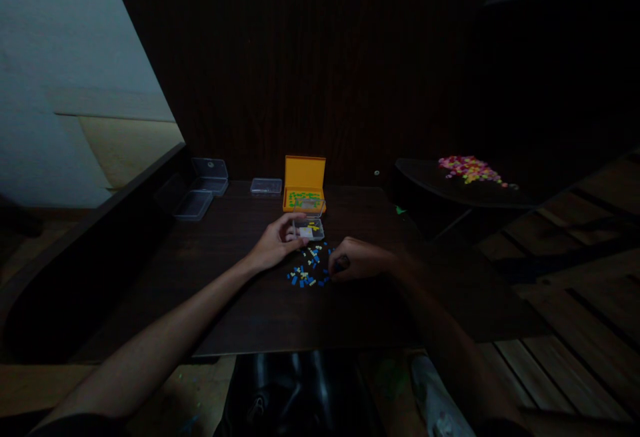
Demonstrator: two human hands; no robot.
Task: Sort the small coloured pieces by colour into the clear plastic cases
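Note:
My left hand [279,240] grips the near left side of a small clear plastic box [318,230], its lid tipped back. Some small yellow pieces [313,226] lie inside it. On the dark table in front of the box is a loose scatter of small blue and pale yellow pieces [303,278]. At the right edge of that scatter, my right hand [355,260] rests low with its fingers curled together. Whatever is between those fingers is too dark and small to make out. Behind the clear box stands an open orange case [305,174] holding small green pieces [301,196].
Clear plastic boxes [194,204] sit at the table's left back, with another flat clear box [266,186] left of the orange case. A pile of pink and yellow pieces [473,169] lies on a raised side shelf [425,174]. A dark panel [310,57] closes the back.

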